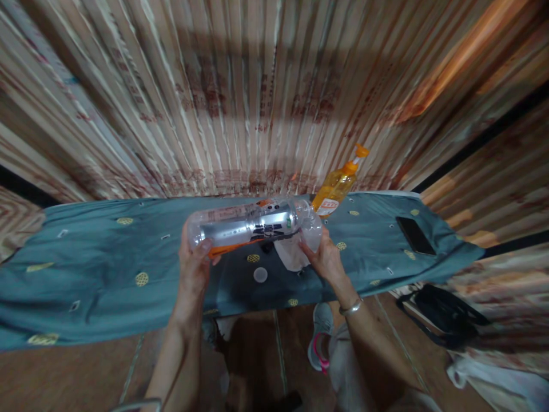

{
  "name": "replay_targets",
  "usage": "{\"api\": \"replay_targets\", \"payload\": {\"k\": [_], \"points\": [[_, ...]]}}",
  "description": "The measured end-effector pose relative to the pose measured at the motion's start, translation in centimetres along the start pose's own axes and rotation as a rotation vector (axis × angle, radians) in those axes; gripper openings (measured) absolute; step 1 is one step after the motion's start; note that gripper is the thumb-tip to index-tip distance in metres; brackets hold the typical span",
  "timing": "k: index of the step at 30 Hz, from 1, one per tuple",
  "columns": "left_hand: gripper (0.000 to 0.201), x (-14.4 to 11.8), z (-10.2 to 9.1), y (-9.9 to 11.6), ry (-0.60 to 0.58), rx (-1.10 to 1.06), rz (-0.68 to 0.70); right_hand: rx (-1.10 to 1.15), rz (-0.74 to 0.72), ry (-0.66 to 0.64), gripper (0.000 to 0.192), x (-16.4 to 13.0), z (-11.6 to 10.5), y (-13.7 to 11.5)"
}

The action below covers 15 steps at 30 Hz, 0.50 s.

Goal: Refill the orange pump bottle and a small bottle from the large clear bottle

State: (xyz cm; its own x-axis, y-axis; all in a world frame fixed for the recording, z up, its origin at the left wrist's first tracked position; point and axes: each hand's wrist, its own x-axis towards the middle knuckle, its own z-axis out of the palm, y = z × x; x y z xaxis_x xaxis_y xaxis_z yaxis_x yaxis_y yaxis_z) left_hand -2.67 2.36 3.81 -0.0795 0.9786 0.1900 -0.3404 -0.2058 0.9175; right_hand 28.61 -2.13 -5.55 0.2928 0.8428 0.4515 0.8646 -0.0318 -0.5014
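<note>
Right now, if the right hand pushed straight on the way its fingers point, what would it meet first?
The right hand points up and left at the clear bottle, whose neck end it already touches over a white cloth. Going on, it would press into that bottle first; depth beyond is unclear.

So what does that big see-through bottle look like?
The bottle is clear plastic with a silver label with dark print and an orange strip underneath. It lies sideways in the air above the blue cloth. The left hand grips its base; the right hand holds the neck end with a white cloth.
</note>
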Motion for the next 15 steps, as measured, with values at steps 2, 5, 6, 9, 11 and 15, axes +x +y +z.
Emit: {"api": "replay_targets", "payload": {"k": [2, 5, 6, 9, 11, 15], "points": [[0.056, 0.0, 0.3, 0.1, 0.01, -0.03, -0.015, -0.004, 0.004, -0.006, 0.075, 0.0, -0.1, 0.0], [0.06, -0.2, 0.9, 0.4, 0.059, -0.087, -0.049, -0.002, 0.026, -0.022, 0.074, 0.0, -0.2, 0.0], [0.062, -0.3, 1.2, 0.5, 0.08, -0.102, -0.062, 0.002, 0.036, -0.027, 0.074, 0.1, -0.3, -0.1], [0.065, -0.6, 1.8, 0.8, 0.111, -0.139, -0.082, 0.013, 0.064, -0.039, 0.073, 0.1, -0.5, -0.2], [0.065, -0.7, 2.0, 0.9, 0.111, -0.148, -0.087, 0.022, 0.076, -0.046, 0.072, 0.1, -0.7, -0.3], [0.058, -0.8, 2.1, 1.0, 0.099, -0.136, -0.083, 0.028, 0.087, -0.046, 0.07, 0.2, -0.7, -0.4]]}}
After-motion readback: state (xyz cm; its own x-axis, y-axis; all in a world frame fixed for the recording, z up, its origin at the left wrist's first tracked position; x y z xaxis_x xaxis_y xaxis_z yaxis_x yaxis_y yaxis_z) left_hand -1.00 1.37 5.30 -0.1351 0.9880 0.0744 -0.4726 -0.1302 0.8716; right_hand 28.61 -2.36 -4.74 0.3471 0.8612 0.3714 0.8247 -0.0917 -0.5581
